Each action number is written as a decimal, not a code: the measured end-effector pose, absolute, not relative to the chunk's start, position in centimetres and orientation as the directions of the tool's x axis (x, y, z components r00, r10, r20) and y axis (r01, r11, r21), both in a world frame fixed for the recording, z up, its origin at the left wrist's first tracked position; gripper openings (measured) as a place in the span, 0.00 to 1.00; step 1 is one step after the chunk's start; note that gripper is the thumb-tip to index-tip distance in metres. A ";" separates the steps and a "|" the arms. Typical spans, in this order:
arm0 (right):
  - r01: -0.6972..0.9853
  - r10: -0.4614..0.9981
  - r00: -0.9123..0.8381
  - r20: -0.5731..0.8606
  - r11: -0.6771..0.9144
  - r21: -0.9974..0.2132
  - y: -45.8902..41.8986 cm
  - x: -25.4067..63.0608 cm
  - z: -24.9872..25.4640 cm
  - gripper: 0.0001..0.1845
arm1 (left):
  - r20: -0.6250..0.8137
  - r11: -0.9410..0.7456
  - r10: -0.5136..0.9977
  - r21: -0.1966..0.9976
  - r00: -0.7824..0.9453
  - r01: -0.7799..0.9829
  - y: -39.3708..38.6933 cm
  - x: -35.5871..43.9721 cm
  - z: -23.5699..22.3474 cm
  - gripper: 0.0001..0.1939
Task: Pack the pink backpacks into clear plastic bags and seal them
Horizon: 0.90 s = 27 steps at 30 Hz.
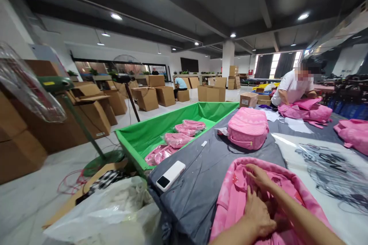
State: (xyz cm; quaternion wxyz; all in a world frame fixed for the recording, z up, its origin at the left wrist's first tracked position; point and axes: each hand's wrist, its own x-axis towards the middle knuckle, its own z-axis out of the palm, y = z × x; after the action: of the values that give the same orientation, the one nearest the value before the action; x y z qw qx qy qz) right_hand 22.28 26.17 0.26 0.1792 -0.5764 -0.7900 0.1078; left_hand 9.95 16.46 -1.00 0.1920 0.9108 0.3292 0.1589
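Note:
An unzipped pink backpack (pixel 227 203) lies with its opening up at the near edge of the table, its pink lining showing. Both my hands are inside it. My right hand (pixel 260 178) reaches in from the right, with fingers bent onto the lining near the far rim. Just below it, my left hand (pixel 258 212) is curled against the inner fabric, and its fingers are partly hidden. Beyond my hands, a closed, filled-out pink backpack (pixel 248 128) rests on the grey-covered table (pixel 198 187).
A green fabric bin (pixel 135 132) with several plastic-wrapped pink items adjoins the table. Nearby are a white phone-like device (pixel 171 176), a clear sheet (pixel 330 172) over dark cords, a plastic bag (pixel 115 214), and a standing fan (pixel 54 82). A co-worker (pixel 293 88) handles another pink bag.

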 end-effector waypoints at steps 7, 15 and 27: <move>0.967 0.977 -0.012 0.215 0.066 -0.247 22.9 35.4 4.2 0.19 | 0.025 -0.497 0.757 0.670 0.653 0.551 16.5 8.9 0.2 0.45; 0.971 0.978 0.175 0.118 -0.151 -0.184 26.6 36.0 1.1 0.09 | 0.065 -0.519 0.800 0.576 0.597 0.631 18.8 10.0 -1.0 0.41; 0.699 0.703 -0.628 0.335 0.698 -0.153 3.9 25.4 1.6 0.16 | 0.269 -0.563 0.826 0.375 0.494 0.737 19.2 11.1 -0.7 0.32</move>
State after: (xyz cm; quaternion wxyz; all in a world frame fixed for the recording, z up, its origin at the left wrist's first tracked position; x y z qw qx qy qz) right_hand 25.37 3.93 1.59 0.1876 -0.3885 -0.9021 0.0041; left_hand 11.12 19.18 -0.71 0.1053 0.8580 0.4554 0.2129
